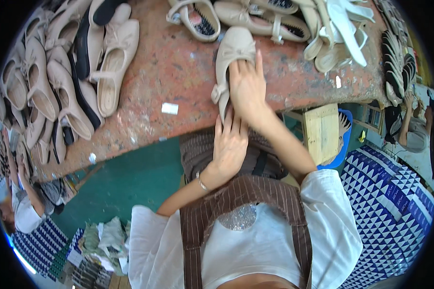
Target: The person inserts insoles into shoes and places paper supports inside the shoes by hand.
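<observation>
A beige flat shoe (236, 42) with a small bow on its toe lies at the table's near edge, toe pointing away from me. My right hand (249, 91) reaches into its opening. Most of those fingers are hidden inside, while one lies along the shoe's right outer side. At the heel end, my left hand (230, 147) holds the rim with its fingertips, its fingers close together. Both hands overlap the rear of the shoe, so the heel and insole are mostly covered.
Many beige strap shoes (118, 62) are heaped at the table's left. More shoes (196, 21) and white sandals (345, 29) lie along the far side. A wooden board (321, 132) and blue bin (343, 151) stand below right. Patterned boxes (386, 192) are stacked at right; other people work on both sides.
</observation>
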Demonstrator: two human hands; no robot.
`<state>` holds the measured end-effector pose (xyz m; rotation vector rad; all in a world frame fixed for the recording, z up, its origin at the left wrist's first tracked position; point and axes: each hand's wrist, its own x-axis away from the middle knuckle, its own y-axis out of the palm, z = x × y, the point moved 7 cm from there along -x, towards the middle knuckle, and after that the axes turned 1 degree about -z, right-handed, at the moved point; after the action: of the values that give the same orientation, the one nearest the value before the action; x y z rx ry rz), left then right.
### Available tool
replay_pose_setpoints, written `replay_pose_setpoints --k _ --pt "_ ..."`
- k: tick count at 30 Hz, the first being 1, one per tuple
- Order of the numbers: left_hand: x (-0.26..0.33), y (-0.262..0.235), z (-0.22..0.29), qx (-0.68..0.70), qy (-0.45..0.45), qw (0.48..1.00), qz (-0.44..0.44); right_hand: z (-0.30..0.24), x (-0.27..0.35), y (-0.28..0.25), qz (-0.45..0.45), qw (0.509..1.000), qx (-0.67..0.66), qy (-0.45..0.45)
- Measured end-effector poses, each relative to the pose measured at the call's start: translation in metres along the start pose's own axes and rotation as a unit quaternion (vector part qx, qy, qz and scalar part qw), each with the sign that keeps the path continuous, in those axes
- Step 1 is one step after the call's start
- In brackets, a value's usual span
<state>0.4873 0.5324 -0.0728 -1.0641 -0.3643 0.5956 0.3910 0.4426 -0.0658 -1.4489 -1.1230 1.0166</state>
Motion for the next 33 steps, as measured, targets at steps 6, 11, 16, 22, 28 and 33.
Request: replay_pose_setpoints --k 6,11,16,22,28,33 --pt "-0.001 -0.004 0.001 -0.019 -0.018 0.999 -0.031 0.0 -0.018 0.012 -0.106 0.992 0.064 -0.007" --pt "-0.027 -0.023 -0.002 0.04 -0.065 0.996 0.055 0.007 0.006 -0.016 0.134 0.976 -0.101 -0.138" --pt "-0.028 -0.09 -0.054 0.333 -0.056 0.938 0.076 0.15 -0.006 -0.126 0.246 0.904 -0.336 0.093" --pt "0.05 -0.29 -0.188 0.314 -0.163 0.86 0.367 0.294 -0.076 -0.096 0.146 0.936 -0.124 0.296" --pt "-0.013 -0.407 -0.216 -0.394 -0.18 0.784 0.444 0.282 -0.093 -0.104 0.156 0.934 -0.111 0.3" --pt "-0.189 -0.231 -0.129 0.451 -0.09 0.878 0.133 0.241 -0.087 -0.124 0.248 0.937 -0.166 0.18"
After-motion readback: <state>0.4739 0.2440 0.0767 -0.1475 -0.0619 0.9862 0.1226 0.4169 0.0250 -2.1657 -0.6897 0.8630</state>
